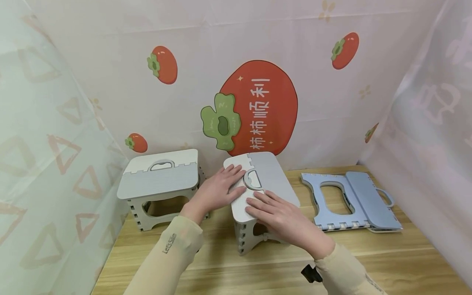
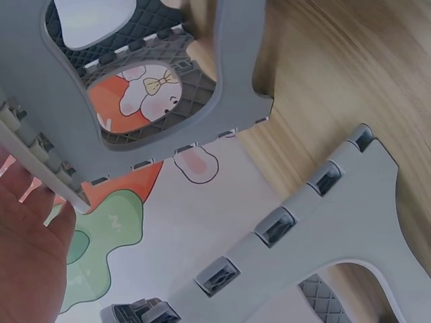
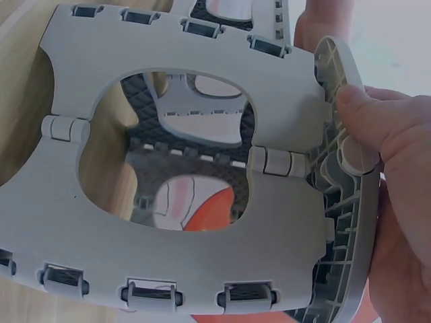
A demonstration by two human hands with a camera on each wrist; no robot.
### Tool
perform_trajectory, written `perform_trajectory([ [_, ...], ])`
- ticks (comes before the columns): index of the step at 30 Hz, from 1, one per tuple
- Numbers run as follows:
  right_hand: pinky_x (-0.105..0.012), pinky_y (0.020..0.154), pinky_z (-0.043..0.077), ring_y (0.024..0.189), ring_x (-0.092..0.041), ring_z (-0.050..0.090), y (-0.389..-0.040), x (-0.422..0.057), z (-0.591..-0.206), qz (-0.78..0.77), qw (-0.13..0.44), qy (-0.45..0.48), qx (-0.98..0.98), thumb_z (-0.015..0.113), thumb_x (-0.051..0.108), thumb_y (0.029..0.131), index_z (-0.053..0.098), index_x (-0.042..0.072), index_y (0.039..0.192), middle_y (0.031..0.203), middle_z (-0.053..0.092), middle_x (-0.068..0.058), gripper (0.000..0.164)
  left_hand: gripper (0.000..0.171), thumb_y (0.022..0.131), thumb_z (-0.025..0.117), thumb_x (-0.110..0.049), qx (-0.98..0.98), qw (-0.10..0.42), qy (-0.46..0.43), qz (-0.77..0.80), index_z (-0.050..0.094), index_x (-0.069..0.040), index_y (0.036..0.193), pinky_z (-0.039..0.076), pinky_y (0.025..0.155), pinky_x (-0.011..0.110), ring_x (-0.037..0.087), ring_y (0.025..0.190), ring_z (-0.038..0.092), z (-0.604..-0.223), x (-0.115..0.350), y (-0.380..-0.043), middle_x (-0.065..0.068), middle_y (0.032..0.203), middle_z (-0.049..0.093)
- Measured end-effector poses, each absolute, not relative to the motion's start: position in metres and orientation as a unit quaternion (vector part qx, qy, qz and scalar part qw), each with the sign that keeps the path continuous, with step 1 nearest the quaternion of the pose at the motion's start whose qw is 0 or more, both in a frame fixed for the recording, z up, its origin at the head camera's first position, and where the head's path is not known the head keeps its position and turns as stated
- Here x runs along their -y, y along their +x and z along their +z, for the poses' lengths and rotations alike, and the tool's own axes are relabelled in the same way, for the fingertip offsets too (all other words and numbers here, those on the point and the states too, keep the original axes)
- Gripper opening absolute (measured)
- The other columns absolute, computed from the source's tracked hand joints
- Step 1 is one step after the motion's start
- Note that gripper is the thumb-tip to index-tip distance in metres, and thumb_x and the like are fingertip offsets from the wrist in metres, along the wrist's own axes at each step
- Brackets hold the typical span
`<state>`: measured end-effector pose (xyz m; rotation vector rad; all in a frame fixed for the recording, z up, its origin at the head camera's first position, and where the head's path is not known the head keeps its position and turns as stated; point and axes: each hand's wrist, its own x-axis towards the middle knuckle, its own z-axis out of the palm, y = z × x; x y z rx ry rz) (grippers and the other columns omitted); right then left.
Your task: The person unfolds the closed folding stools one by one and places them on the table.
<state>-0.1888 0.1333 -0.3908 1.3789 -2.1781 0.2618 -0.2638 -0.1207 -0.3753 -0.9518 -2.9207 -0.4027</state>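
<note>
A white and grey folding step stool (image 1: 274, 174) stands unfolded on its legs in the middle of the table, its top turned at an angle. My left hand (image 1: 220, 187) lies on the white half of the top, left of the carry handle (image 1: 253, 180), with fingers extended. On the near end of the top rests my right hand (image 1: 280, 215), its fingers spread and straight. In the right wrist view the stool's hinged side panel (image 3: 40, 161) shows, and my right hand (image 3: 404, 148) is against the top's edge. My left hand (image 2: 30, 262) appears beside the stool in the left wrist view.
Another white and grey step stool (image 1: 158, 182) stands unfolded at the left. On the right, a blue folding stool (image 1: 374, 200) lies partly folded on the wooden table (image 1: 221, 270). A printed cloth (image 1: 313, 123) with persimmons hangs behind, with sheets at both sides.
</note>
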Motion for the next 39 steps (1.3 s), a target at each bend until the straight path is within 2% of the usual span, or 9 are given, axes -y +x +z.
perform_trajectory([
  [4,-0.048,0.110,0.048,0.132,-0.028,0.059,-0.187,-0.139,-0.393,0.102,0.273,0.513,0.807,0.090,0.006,0.074,0.067,0.010,0.135,0.140,0.065,-0.006,0.066,0.066,0.105,0.047,-0.052,0.938,0.033,-0.325,-0.118,0.040,-0.014,0.158,0.020,0.127,0.043,0.029,0.155,0.026,-0.377,0.124,-0.259,0.007,0.165,0.033],
  [14,-0.051,0.108,0.049,0.133,-0.029,0.058,-0.184,-0.154,-0.394,0.120,0.264,0.511,0.809,0.090,0.004,0.074,0.063,0.012,0.140,0.143,0.063,-0.005,0.072,0.074,0.101,0.050,-0.059,0.929,0.048,-0.352,-0.107,0.036,-0.017,0.160,0.026,0.125,0.045,0.030,0.155,0.024,-0.383,0.135,-0.250,0.006,0.167,0.030],
  [18,-0.051,0.108,0.049,0.132,-0.030,0.059,-0.185,-0.161,-0.394,0.120,0.264,0.506,0.812,0.087,-0.005,0.072,0.063,0.012,0.141,0.143,0.062,-0.004,0.074,0.078,0.100,0.050,-0.063,0.926,0.057,-0.361,-0.096,0.034,-0.018,0.161,0.029,0.124,0.045,0.030,0.155,0.025,-0.385,0.138,-0.249,0.006,0.167,0.029],
  [23,-0.051,0.108,0.049,0.131,-0.030,0.060,-0.186,-0.170,-0.395,0.118,0.274,0.496,0.815,0.085,-0.011,0.070,0.063,0.012,0.141,0.143,0.062,-0.003,0.077,0.079,0.099,0.051,-0.064,0.922,0.074,-0.371,-0.087,0.037,-0.017,0.160,0.031,0.123,0.046,0.032,0.154,0.028,-0.389,0.139,-0.247,0.007,0.167,0.031],
  [30,-0.051,0.107,0.049,0.129,-0.031,0.061,-0.187,-0.177,-0.396,0.123,0.282,0.490,0.816,0.085,-0.010,0.069,0.062,0.014,0.142,0.143,0.062,-0.004,0.079,0.079,0.095,0.061,-0.061,0.918,0.110,-0.373,-0.082,0.043,-0.016,0.157,0.035,0.121,0.048,0.034,0.150,0.034,-0.389,0.136,-0.242,0.010,0.163,0.038],
  [32,-0.052,0.108,0.048,0.130,-0.032,0.059,-0.187,-0.179,-0.396,0.126,0.275,0.489,0.818,0.083,-0.007,0.072,0.062,0.014,0.142,0.144,0.062,-0.004,0.076,0.080,0.095,0.057,-0.065,0.918,0.122,-0.371,-0.075,0.044,-0.016,0.156,0.036,0.120,0.048,0.034,0.149,0.036,-0.391,0.134,-0.241,0.010,0.162,0.040],
  [33,-0.051,0.110,0.047,0.131,-0.032,0.058,-0.187,-0.180,-0.396,0.130,0.269,0.488,0.820,0.079,-0.002,0.083,0.061,0.014,0.143,0.145,0.061,-0.004,0.064,0.081,0.095,0.052,-0.069,0.918,0.129,-0.369,-0.071,0.045,-0.016,0.156,0.037,0.120,0.048,0.034,0.149,0.037,-0.392,0.133,-0.241,0.010,0.161,0.041],
  [37,-0.050,0.116,0.040,0.137,-0.032,0.053,-0.184,-0.184,-0.395,0.151,0.239,0.474,0.834,0.067,0.018,0.099,0.062,0.014,0.143,0.148,0.059,-0.004,0.044,0.084,0.095,0.041,-0.075,0.917,0.158,-0.361,-0.058,0.048,-0.015,0.154,0.039,0.118,0.048,0.035,0.146,0.041,-0.395,0.128,-0.237,0.012,0.159,0.044],
  [39,-0.050,0.118,0.037,0.139,-0.032,0.051,-0.182,-0.185,-0.395,0.161,0.234,0.462,0.841,0.056,0.033,0.106,0.062,0.015,0.143,0.148,0.058,-0.003,0.041,0.084,0.095,0.043,-0.074,0.919,0.168,-0.354,-0.052,0.049,-0.015,0.153,0.040,0.117,0.047,0.035,0.145,0.042,-0.395,0.125,-0.234,0.012,0.158,0.045],
])
